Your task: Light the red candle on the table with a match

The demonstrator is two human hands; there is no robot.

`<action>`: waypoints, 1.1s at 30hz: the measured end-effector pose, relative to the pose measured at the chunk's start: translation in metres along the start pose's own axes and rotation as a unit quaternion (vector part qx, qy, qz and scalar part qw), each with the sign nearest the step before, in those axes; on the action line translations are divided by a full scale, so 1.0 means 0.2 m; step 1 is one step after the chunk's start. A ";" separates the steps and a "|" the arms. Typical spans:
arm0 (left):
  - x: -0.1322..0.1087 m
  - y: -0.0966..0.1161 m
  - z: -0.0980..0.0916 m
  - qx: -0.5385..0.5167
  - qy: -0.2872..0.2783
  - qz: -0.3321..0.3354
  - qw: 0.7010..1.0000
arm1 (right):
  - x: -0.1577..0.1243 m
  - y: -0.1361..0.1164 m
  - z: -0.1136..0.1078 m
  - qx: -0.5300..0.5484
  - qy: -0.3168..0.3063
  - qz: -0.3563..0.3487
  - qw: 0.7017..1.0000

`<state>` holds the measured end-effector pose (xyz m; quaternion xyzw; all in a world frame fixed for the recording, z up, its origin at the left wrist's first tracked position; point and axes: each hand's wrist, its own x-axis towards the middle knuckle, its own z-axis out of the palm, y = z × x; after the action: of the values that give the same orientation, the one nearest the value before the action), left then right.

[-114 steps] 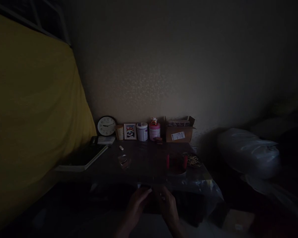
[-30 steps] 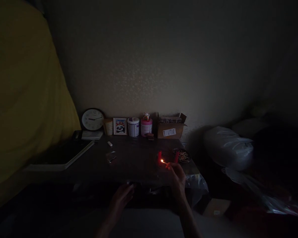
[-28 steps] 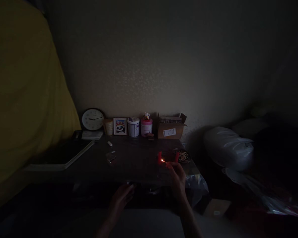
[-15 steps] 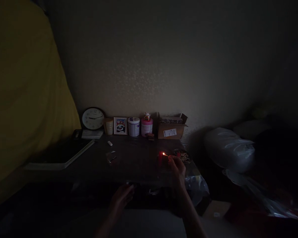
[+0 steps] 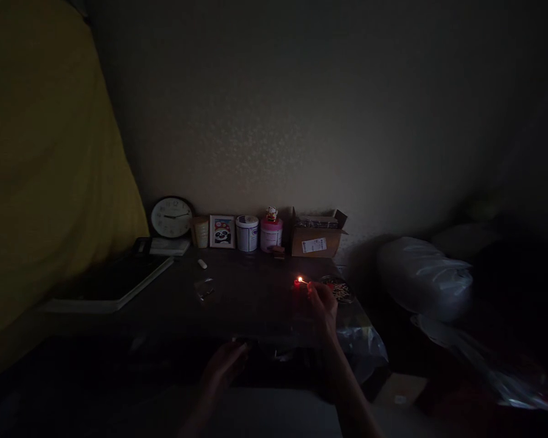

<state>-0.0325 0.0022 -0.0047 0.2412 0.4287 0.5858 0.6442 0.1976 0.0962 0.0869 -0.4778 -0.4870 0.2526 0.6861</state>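
Note:
Between the thumb and fingers of my right hand (image 5: 322, 302) is a thin burning matchstick (image 5: 304, 281). Its bright flame is at the top of a short red candle (image 5: 296, 288); I cannot tell whether the flame touches the wick. Beside that hand, to the right, lies a round dish (image 5: 347, 295) of loose matchsticks. My left hand (image 5: 227, 360) hovers low near the front edge of the dark table (image 5: 251, 298). Its fingers are curled together, and what they hold, if anything, is lost in the dark.
Along the wall stand a round clock (image 5: 172, 217), a panda picture (image 5: 222, 233), a white tin (image 5: 247, 234), a pink-lidded tin (image 5: 271, 236) and an open cardboard box (image 5: 317, 244). A large dark book-like slab (image 5: 114, 283) lies left. Plastic bags (image 5: 424, 277) are at the right.
The match flame has moved slightly up and looks a little larger, lighting the red candle's top more. My right hand has shifted slightly left; my left hand stays almost in place.

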 end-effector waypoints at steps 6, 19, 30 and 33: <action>-0.02 0.02 0.02 0.001 0.015 -0.018 1.000 | 0.01 0.00 0.01 -0.007 0.000 -0.003 1.000; -0.01 0.02 0.03 0.015 0.011 -0.005 1.000 | 0.00 -0.02 0.02 -0.010 0.002 0.008 1.000; -0.01 0.02 0.03 0.004 0.009 -0.014 1.000 | 0.00 -0.03 0.01 -0.013 -0.008 -0.003 1.000; 0.00 0.01 0.02 -0.012 0.014 -0.015 1.000 | 0.00 -0.04 0.00 -0.016 -0.012 -0.007 1.000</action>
<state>-0.0309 0.0034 -0.0013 0.2189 0.4339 0.5844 0.6499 0.1970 0.0938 0.0941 -0.4821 -0.5024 0.2452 0.6746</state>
